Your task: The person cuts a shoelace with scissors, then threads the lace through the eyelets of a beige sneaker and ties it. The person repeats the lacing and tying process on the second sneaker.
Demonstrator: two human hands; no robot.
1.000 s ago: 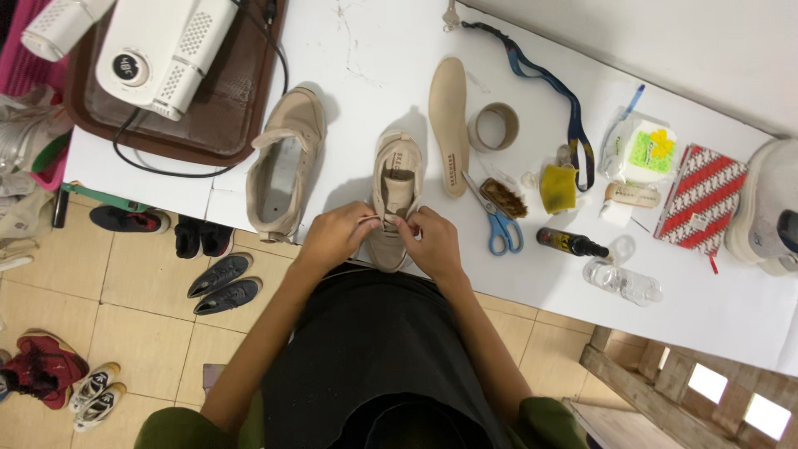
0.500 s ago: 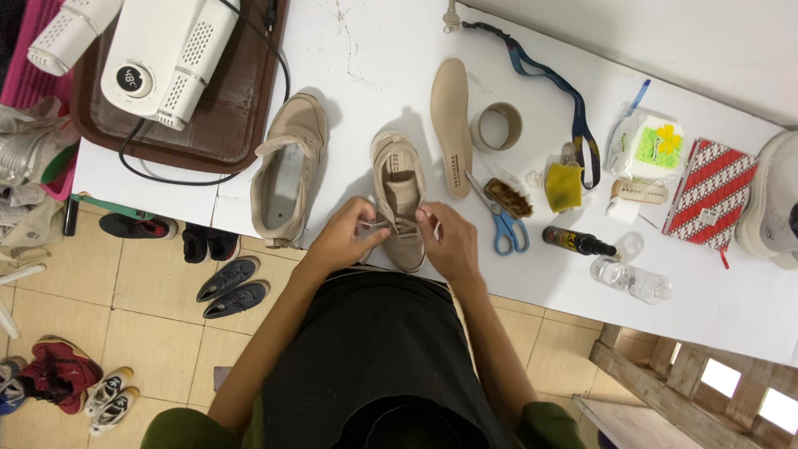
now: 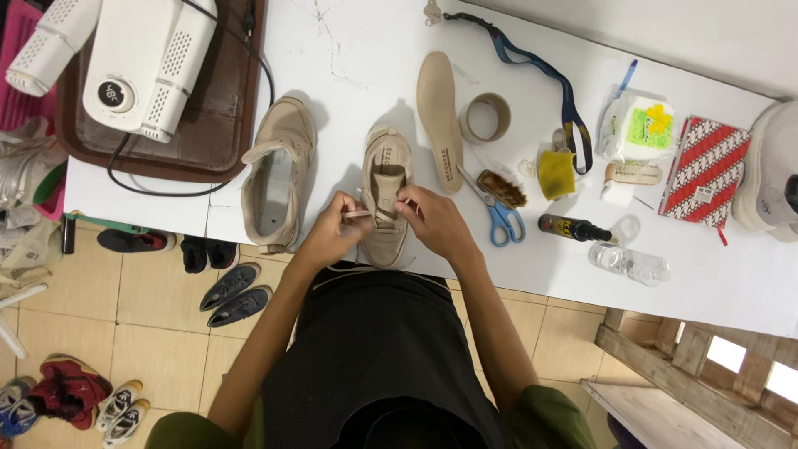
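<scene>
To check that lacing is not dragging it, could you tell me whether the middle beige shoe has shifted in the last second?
No. The beige shoe still lies the same way beside the loose insole.

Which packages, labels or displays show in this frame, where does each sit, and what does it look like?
White boxy machine's round dark display: on the brown tray, table's far left.
White soft packet with green and yellow label: far right, beside the patterned box.
Flat red-and-white patterned box: right end of the table.
Small dark bottle with yellow label: lying right of the blue-handled scissors.
</scene>
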